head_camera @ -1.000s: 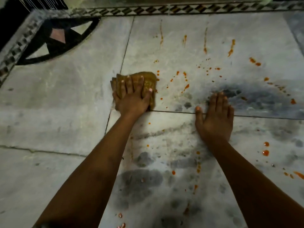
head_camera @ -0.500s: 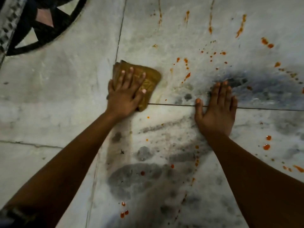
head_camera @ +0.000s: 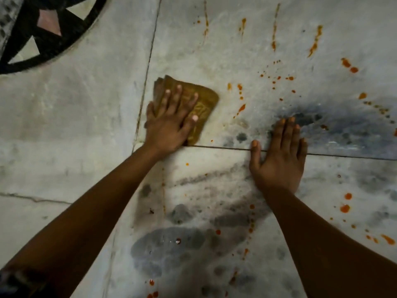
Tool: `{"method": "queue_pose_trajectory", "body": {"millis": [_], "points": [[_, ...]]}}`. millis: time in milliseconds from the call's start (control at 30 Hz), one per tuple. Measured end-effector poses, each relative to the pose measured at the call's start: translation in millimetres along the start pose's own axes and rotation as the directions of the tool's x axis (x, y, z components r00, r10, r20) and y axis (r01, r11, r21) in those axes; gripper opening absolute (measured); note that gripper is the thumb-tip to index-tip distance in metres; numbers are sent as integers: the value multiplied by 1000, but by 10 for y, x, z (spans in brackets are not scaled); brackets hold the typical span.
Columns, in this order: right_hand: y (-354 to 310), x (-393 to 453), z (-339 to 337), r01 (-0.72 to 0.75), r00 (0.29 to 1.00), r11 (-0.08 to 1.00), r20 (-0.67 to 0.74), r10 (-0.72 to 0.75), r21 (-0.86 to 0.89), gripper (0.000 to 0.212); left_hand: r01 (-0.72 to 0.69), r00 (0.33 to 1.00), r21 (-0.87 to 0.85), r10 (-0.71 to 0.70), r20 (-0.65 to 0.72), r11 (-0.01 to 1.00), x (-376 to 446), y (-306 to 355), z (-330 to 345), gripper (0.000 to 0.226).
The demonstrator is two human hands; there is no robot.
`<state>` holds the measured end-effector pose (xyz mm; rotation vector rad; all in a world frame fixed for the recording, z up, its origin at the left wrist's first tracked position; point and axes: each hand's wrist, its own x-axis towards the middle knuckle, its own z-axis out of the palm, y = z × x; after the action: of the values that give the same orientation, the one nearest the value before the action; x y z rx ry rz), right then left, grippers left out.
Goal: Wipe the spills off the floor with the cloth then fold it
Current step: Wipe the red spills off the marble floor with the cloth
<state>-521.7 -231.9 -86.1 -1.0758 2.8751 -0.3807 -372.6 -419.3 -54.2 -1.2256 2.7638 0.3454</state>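
The left hand (head_camera: pixel 169 125) lies flat on top of a folded mustard-brown cloth (head_camera: pixel 202 104), fingers straight and spread, pressing it onto the pale marble floor (head_camera: pixel 64 125). It does not curl round the fabric. The cloth sits a little toward ten o'clock from the middle of the view, just beside a tile joint that runs up toward twelve o'clock, and its near corner touches a dark horizontal joint (head_camera: pixel 225 148) between slabs. The cloth's far and right-hand edges stick out beyond the fingers.

The right hand (head_camera: pixel 279 160) rests palm down on the bare floor toward three o'clock of the cloth, well apart from it, fingers straight and close together, thumb out to the side, holding nothing. It straddles the same horizontal joint.

Orange-red spills (head_camera: pixel 241 108) dot the marble: small drops and streaks from twelve to two o'clock of the cloth, larger drops (head_camera: pixel 345 208) at about four o'clock near the frame's right edge, and a few more at six o'clock by the bottom edge. Dark grey blotches (head_camera: pixel 171 244) mark the slab between the two forearms. A black inlaid pattern with pink and white pieces (head_camera: pixel 49 24) fills the corner at eleven o'clock.
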Motion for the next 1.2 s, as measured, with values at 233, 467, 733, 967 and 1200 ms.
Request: {"method": "queue_pose_trajectory", "body": {"millis": [233, 467, 733, 967, 1200], "points": [[-5, 8, 8, -3, 1000, 1000, -31, 2, -10, 74, 252, 968, -82, -250, 37, 964, 1469, 52, -300, 55], [-13, 5, -8, -1, 1000, 1000, -31, 0, -9, 73, -158, 987, 25, 157, 37, 987, 775, 63, -130, 71], [-24, 18, -11, -13, 1000, 1000, -27, 13, -4, 72, 211, 977, -88, -207, 58, 973, 1796, 5, -388, 60], [-17, 20, 3, -7, 999, 1000, -36, 7, 0, 73, -137, 989, -16, 138, 60, 990, 1013, 48, -190, 62], [19, -39, 17, 34, 999, 999, -41, -34, -3, 81, 173, 981, -142, -158, 111, 975, 1352, -313, -434, 60]]}}
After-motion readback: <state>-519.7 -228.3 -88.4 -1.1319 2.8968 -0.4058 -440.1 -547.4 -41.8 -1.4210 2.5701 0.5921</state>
